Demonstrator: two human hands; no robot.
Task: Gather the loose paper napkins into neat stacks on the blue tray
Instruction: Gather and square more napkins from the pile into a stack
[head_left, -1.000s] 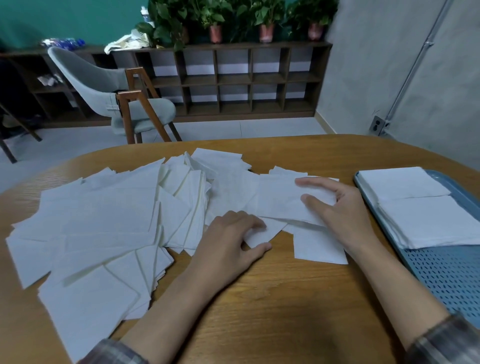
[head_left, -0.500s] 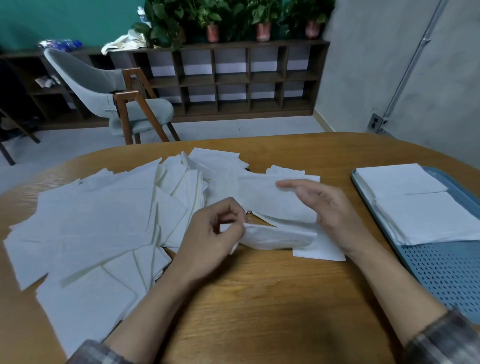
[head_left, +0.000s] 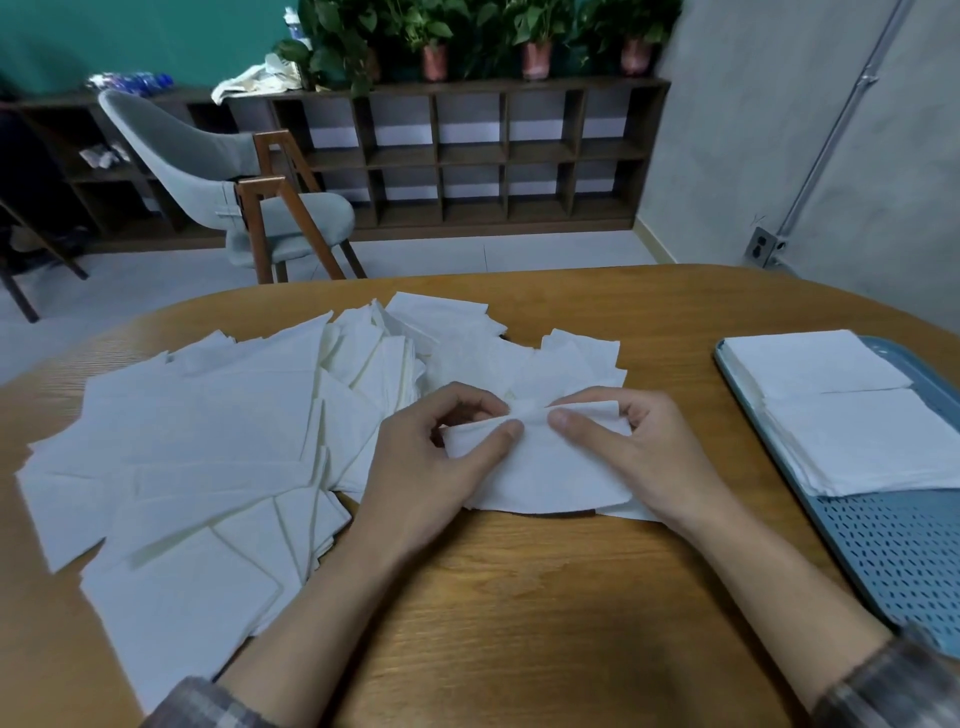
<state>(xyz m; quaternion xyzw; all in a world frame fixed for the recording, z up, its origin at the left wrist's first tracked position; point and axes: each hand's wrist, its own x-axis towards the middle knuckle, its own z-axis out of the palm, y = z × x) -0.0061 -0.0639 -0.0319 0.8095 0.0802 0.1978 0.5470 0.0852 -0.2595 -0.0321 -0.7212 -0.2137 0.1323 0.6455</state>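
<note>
- Pinching a small bundle of white paper napkins, the left hand and right hand sit close together over the middle of the round wooden desk, with thumbs on top and fingers curled behind the bundle's far edge.
- Loose white napkins lie fanned and overlapping across the desk's left half, and some reach behind the bundle.
- At the desk's right edge sits the perforated blue plastic tray, carrying two neat white napkin stacks side by side, touching.
</note>
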